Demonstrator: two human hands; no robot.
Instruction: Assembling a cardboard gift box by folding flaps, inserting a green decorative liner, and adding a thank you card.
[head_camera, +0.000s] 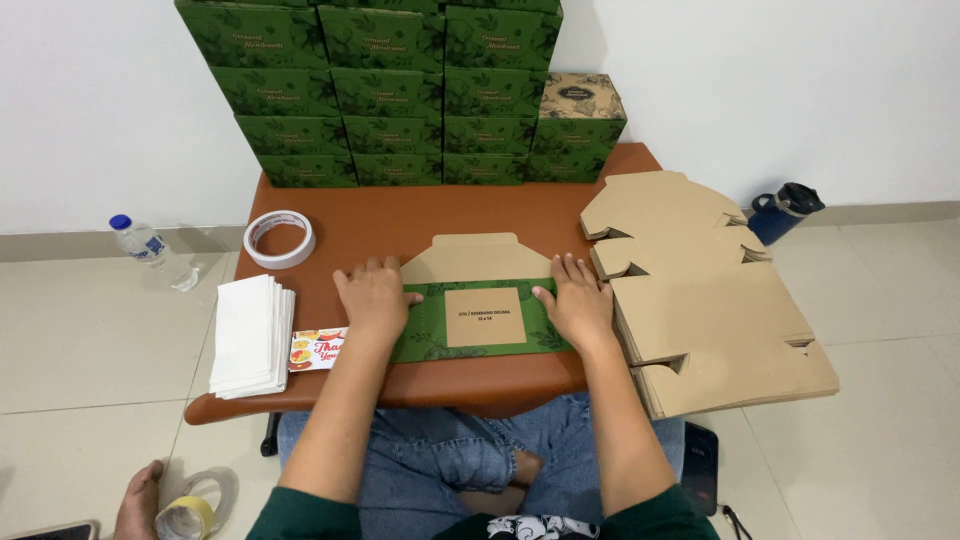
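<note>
A flat die-cut cardboard box blank (484, 300), brown inside and green with a leaf print outside, lies on the small brown table (420, 215) in front of me. Its near part is folded over and shows a green face with a tan label. My left hand (374, 298) presses flat on the blank's left end. My right hand (574, 300) presses flat on its right end. Both hands have their fingers spread and grasp nothing.
Several finished green boxes (385, 90) are stacked against the wall, with one brown-topped box (580, 98) at the right. A pile of flat blanks (700, 290) overhangs the table's right side. A tape roll (279, 239), white papers (250, 335), stickers (318, 348), bottle (148, 246), flask (786, 210). Another person's hand (140, 500) holds tape (192, 510).
</note>
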